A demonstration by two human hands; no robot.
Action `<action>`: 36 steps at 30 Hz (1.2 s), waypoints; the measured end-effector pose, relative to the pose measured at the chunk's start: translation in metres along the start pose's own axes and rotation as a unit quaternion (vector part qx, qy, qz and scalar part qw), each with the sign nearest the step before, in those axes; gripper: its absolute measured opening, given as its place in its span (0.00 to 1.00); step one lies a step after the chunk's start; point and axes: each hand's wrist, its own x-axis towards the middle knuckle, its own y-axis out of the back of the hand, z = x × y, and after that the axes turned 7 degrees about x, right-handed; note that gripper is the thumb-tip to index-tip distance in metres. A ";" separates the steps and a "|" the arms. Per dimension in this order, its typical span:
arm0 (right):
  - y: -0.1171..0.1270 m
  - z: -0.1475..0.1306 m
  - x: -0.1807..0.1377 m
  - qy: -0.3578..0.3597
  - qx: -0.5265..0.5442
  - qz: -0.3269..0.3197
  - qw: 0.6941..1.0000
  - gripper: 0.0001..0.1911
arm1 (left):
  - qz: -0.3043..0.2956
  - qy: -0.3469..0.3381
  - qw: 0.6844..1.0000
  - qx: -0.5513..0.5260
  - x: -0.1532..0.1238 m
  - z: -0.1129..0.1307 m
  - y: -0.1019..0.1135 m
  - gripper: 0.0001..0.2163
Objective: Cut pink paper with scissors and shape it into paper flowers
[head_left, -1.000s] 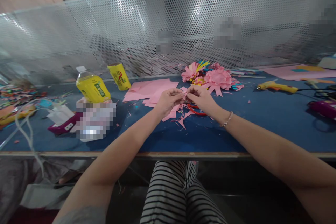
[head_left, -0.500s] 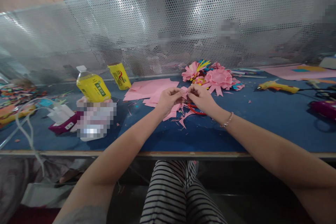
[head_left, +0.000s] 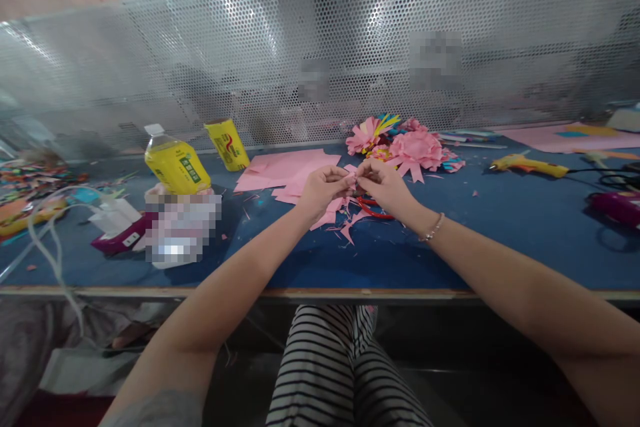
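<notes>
My left hand (head_left: 320, 190) and my right hand (head_left: 383, 185) meet above the blue table (head_left: 480, 240), and both pinch a small piece of pink paper (head_left: 352, 177) between their fingertips. Under the hands lie pink paper scraps (head_left: 345, 221) and red-handled scissors (head_left: 373, 208). A stack of pink paper sheets (head_left: 285, 170) lies just behind my left hand. Finished pink paper flowers (head_left: 410, 147) sit behind my right hand.
A yellow drink bottle (head_left: 175, 163) and a yellow pouch (head_left: 227, 145) stand at the back left. A yellow glue gun (head_left: 527, 164) with a cord lies at the right. A perforated metal screen (head_left: 320, 47) closes the table's far side. White cables (head_left: 47, 240) hang at the left edge.
The fingertips of both hands have shifted slightly on the pink piece; the arms and everything on the table stay where they were.
</notes>
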 end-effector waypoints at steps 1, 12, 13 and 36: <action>0.000 0.000 0.000 0.001 0.001 0.002 1.000 0.04 | -0.001 0.000 1.000 -0.001 0.000 0.001 0.000 0.12; 0.002 0.001 0.000 0.022 -0.042 0.006 0.999 0.02 | 0.007 0.018 0.999 -0.034 -0.001 0.002 -0.001 0.10; 0.002 0.001 0.000 0.023 -0.045 0.007 0.999 0.02 | 0.009 0.023 0.999 -0.040 -0.001 0.002 -0.002 0.09; 0.005 -0.004 -0.001 0.092 -0.117 -0.006 0.989 0.02 | -0.004 0.056 0.994 -0.098 -0.001 0.003 -0.002 0.05</action>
